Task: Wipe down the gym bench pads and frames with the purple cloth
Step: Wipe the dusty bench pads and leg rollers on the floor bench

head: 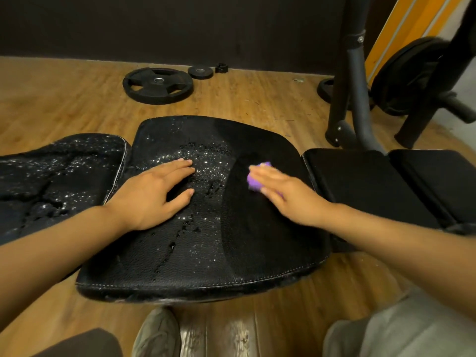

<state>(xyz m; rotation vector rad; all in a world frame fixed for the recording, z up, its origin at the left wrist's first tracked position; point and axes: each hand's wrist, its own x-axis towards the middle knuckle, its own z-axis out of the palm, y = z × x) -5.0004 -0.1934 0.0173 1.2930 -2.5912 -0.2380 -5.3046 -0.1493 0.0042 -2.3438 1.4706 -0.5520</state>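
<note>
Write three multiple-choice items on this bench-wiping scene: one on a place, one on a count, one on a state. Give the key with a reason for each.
1. Where is the purple cloth?
A. Under the right hand on the middle pad
B. On the floor by the plates
C. Draped over the frame

2. How many weight plates lie flat on the floor left of the frame upright?
A. One
B. Two
C. Four

3. What state is the left pad in?
A. Dry and matte
B. Covered with a towel
C. Speckled with droplets

Key:
1 A, the cloth peeks out beneath the right hand's fingers on the middle pad.
2 B, a large plate and a small plate lie there.
3 C, glinting drops cover it, while the left hand rests flat on the middle pad.
</note>
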